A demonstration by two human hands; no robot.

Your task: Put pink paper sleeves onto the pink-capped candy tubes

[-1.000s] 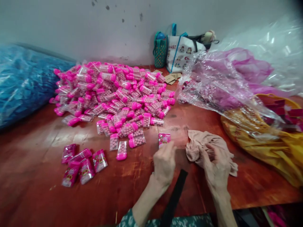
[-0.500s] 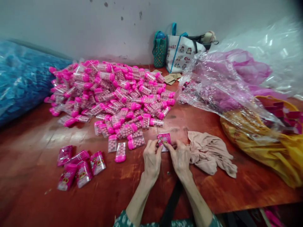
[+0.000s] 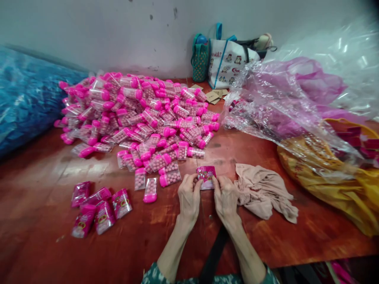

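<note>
A small pink printed packet (image 3: 207, 176) lies at the middle of the red table, between my two hands. My left hand (image 3: 188, 196) pinches its left edge, thumb on the printed face and fingers curled. My right hand (image 3: 225, 196) grips the right edge the same way, with the thumb at its lower corner. Just beyond my left hand are clear candy bottles with pink caps and pink balls inside, one (image 3: 151, 190) standing apart from the large heap (image 3: 142, 110). Several finished-looking pink printed packets (image 3: 104, 217) lie in a loose group to the left.
A crumpled beige cloth (image 3: 263, 191) lies beside my right hand. Farther right are a yellow basket with yellow plastic (image 3: 319, 181) and clear film (image 3: 266, 106). Blue plastic (image 3: 26, 98) is at far left. A white bag (image 3: 226, 65) and a green bottle holder (image 3: 200, 61) stand by the wall.
My right thumb has moved right, off the packet's middle to its edge, so more of the printed face shows. The view has shifted slightly; the heap and the other packets lie unchanged.
</note>
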